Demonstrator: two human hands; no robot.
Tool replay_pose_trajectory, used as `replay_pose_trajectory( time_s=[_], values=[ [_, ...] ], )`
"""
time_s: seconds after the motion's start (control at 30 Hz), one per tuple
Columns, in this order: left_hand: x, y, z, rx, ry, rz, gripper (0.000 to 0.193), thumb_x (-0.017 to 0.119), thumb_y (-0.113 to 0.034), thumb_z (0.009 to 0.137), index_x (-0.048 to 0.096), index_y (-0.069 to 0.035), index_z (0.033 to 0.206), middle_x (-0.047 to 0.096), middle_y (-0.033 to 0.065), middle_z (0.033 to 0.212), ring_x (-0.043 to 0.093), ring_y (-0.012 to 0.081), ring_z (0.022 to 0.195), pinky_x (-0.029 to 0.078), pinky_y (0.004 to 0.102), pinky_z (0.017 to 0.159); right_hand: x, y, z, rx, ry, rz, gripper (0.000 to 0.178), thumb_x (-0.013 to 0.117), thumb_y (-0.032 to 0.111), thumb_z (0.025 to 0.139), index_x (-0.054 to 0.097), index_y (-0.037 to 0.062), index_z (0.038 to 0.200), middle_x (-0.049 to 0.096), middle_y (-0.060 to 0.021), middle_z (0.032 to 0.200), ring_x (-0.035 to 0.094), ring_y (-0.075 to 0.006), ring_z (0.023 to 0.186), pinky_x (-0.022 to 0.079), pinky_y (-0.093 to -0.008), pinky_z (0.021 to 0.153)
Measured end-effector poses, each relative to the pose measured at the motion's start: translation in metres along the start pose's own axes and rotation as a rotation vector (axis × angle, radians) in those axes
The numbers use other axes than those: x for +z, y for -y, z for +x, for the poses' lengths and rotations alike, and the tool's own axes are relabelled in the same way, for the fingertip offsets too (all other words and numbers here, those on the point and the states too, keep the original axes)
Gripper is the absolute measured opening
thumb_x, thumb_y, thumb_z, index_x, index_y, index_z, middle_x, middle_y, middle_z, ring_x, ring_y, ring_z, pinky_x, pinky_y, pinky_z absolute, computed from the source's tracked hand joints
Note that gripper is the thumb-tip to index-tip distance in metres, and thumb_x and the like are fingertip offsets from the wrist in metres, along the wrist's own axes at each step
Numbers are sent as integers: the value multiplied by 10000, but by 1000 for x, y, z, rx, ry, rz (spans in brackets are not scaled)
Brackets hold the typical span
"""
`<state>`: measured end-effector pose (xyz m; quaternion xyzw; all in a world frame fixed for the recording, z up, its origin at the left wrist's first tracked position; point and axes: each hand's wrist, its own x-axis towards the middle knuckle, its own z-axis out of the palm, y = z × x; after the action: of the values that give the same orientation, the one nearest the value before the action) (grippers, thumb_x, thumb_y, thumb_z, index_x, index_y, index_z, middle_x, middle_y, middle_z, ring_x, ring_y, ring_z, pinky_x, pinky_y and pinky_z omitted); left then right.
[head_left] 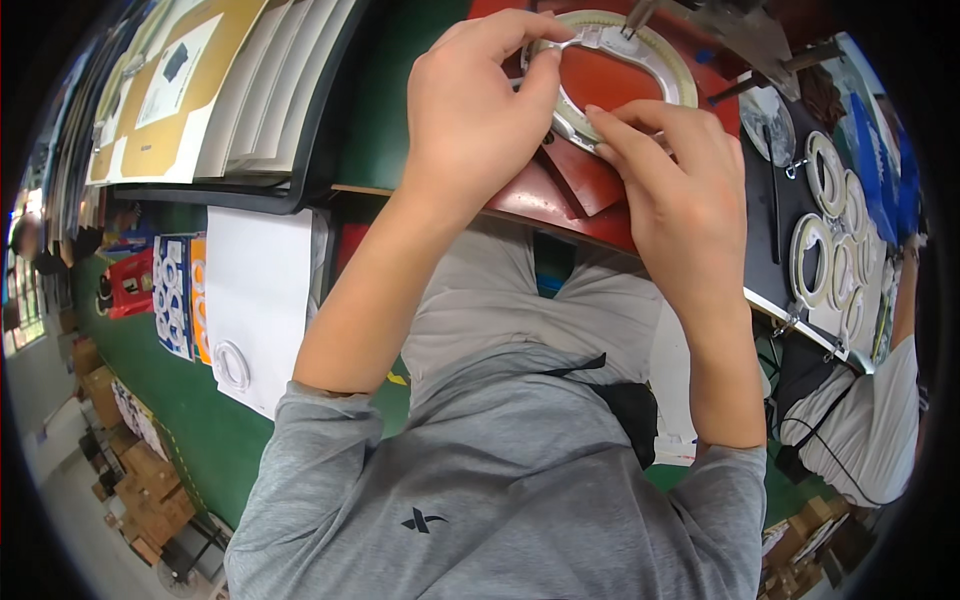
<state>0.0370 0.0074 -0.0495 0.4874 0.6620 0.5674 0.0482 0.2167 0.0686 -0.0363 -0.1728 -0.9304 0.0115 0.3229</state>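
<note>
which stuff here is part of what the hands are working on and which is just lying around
In hand:
pale ring
red mat
left hand
right hand

Lying about:
finished rings
white sheets
cardboard sleeves

Pale cream ring (672, 55), oval, flat on red pad (610, 80) at far edge of bench. Thin metal strip (590, 38) lies over far-left rim. Near-left arc hidden under fingers (545, 75); right arc shows.

top: grey, sleeves pushed up, small dark chest mark | trousers: light grey
</note>
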Motion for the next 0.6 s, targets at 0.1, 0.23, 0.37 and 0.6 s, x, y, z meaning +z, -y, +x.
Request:
replay_pose_trajectory(
  time_s=[0.1, 0.23, 0.37, 0.6],
  values=[
    [-3, -15, 3, -124, 55, -6, 164, 700, -42, 903, 746, -15, 1059, 743, 165, 1013, 737, 233, 807, 570, 303, 706, 5, -11, -3, 57, -66, 33, 283, 744, 154, 880, 718, 70, 1149, 694, -55, 1132, 635, -277, 1054, 456, -399, 870],
    [-5, -13, 5, -32, 40, 16, 167, 706, -36, 894, 741, 0, 1053, 728, 166, 948, 721, 230, 768, 560, 294, 686, 18, -23, 15, 204, -88, 48, 460, 611, 281, 1041, 580, -46, 1363, 591, -236, 1396, 543, -393, 1315, 400, -424, 1118],
    [-4, -10, 6, -1, 49, 56, 161, 711, -29, 888, 736, 12, 1041, 730, 171, 955, 730, 232, 778, 561, 304, 685, 20, -20, 31, 440, 220, -50, 534, 529, 336, 1065, 536, -70, 1412, 531, -297, 1462, 510, -296, 1401, 360, -371, 1185],
    [8, 11, -2, 123, -26, 133, 167, 727, -98, 850, 766, -65, 1009, 725, 112, 914, 686, 238, 779, 567, 344, 738, 25, -33, 23, 284, 113, 68, 575, 578, 349, 1050, 510, -90, 1414, 502, -286, 1490, 439, -410, 1430, 346, -416, 1183]
  ],
)
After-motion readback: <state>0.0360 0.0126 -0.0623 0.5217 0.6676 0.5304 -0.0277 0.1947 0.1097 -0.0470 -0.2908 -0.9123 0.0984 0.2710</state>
